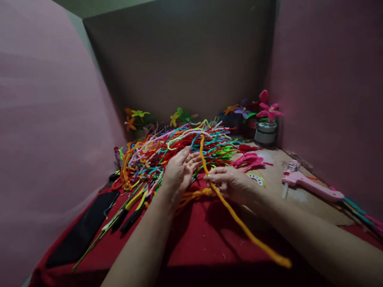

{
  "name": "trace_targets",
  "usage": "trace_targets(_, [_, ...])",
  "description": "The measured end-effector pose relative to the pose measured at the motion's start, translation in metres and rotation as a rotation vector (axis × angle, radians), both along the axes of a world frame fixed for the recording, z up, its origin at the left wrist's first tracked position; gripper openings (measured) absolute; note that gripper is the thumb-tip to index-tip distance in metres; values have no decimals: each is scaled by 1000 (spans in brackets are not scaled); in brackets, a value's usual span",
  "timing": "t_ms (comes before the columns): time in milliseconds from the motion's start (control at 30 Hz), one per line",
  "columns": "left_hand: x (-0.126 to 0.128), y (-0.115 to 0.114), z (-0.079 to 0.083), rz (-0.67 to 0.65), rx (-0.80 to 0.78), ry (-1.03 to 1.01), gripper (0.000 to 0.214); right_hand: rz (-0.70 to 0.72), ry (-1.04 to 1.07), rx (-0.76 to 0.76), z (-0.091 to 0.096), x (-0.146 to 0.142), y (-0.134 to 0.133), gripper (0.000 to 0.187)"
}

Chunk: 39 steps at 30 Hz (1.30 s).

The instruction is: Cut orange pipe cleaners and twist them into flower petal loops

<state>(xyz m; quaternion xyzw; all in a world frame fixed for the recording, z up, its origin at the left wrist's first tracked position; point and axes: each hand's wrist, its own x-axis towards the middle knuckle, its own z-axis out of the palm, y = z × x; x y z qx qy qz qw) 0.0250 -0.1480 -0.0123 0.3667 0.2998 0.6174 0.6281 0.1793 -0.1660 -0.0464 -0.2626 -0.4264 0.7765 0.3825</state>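
A big heap of coloured pipe cleaners (pixel 167 149) lies on a red cloth (pixel 197 243) in front of me. My right hand (pixel 230 181) pinches a long orange pipe cleaner (pixel 239 221) that runs from the heap down toward the lower right. My left hand (pixel 179 169) rests at the heap's near edge with fingers stretched out and slightly apart, palm turned toward the right hand, holding nothing. More orange pipe cleaners (pixel 194 194) lie under and between the two hands.
A pink glue gun (pixel 311 186) lies on the table at the right. Pink pipe cleaner pieces (pixel 249 160) sit beyond my right hand. Finished pipe-cleaner flowers (pixel 267 111) and a round container (pixel 265 132) stand at the back right. A black flat object (pixel 83 229) lies left. Pink walls close in.
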Motion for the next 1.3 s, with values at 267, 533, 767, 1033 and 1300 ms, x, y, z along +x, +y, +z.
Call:
trace_targets(267, [5, -11, -4, -223, 83, 557, 25, -162, 191, -25, -1, 7, 4, 25])
trace_targets(533, [13, -17, -2, -199, 146, 742, 18, -160, 188, -114, 2, 8, 3, 28])
trace_targets(767, [18, -21, 0, -157, 192, 857, 15, -224, 200, -78, 1, 6, 3, 24])
trace_targets(1033, [31, -23, -14, 78, 257, 1010, 13, -283, 116, 110, -11, 1, 8, 21])
trace_targets(1300, [30, -20, -18, 54, 226, 1009, 15, -327, 33, 235, -13, 3, 9, 18])
